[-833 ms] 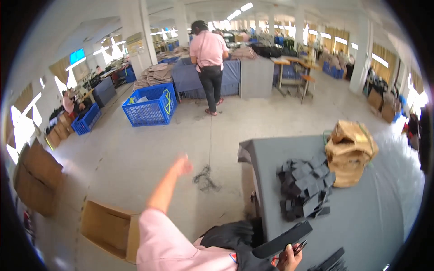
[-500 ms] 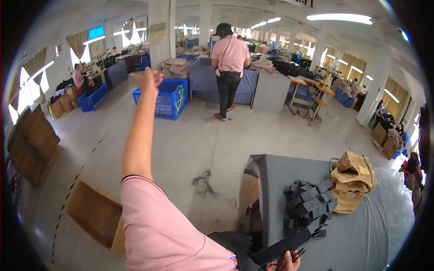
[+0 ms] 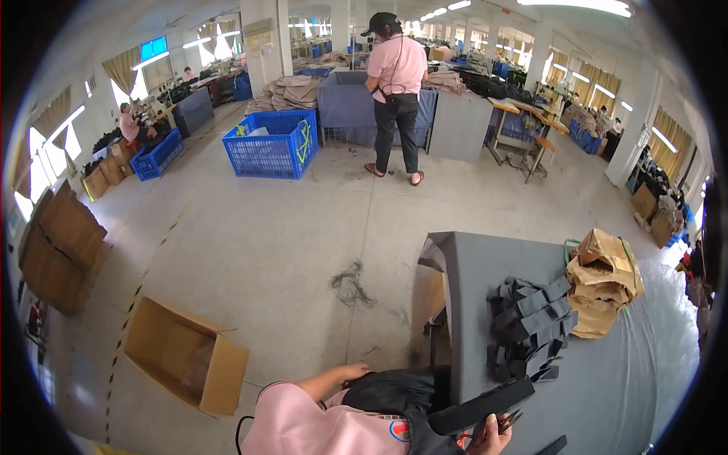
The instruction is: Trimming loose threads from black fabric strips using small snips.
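My right hand (image 3: 489, 438) sits at the bottom edge, closed around a long flat black strip (image 3: 481, 406) that lies across the near edge of the grey table (image 3: 485, 265). Something thin with a red part shows beside its fingers. My left hand (image 3: 353, 372), on a pink-sleeved arm, rests on a dark bundle of cloth (image 3: 394, 390) in front of my body, left of the table; I cannot make out whether it grips the bundle. A heap of dark grey cut fabric pieces (image 3: 531, 322) lies on the table, beyond my right hand.
Crumpled brown paper pieces (image 3: 603, 280) are stacked at the table's right. An open cardboard box (image 3: 186, 356) stands on the floor to the left, and a tangle of dark thread (image 3: 350, 284) lies ahead. Farther off are a blue crate (image 3: 273, 144) and a standing person (image 3: 394, 83).
My left arm was stretched out and raised high; it has come down and now lies on the dark bundle. My right hand keeps hold of the black strip.
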Tool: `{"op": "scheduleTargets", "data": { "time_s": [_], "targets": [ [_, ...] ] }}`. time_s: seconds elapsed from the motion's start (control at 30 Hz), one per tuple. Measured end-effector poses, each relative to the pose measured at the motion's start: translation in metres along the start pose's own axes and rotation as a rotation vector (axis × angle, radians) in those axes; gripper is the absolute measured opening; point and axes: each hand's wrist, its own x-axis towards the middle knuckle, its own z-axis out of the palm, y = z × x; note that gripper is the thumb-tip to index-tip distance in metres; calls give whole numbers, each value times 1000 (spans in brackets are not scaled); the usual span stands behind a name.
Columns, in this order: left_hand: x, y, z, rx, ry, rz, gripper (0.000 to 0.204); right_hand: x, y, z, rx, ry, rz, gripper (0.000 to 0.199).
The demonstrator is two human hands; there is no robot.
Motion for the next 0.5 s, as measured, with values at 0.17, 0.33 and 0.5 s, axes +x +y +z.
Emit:
{"op": "scheduleTargets", "data": {
  "time_s": [0.17,0.33,0.5],
  "targets": [
    [-5,-29,3,-485,-300,-220,72,4,9,-19,57,-73,-6,11],
    [-52,2,1,-493,-364,-373,74,4,7,-26,25,-10,14,11],
    [-71,47,-20,-87,-279,-474,68,19,37,-50,158,10,-167,17]
  ]
}}
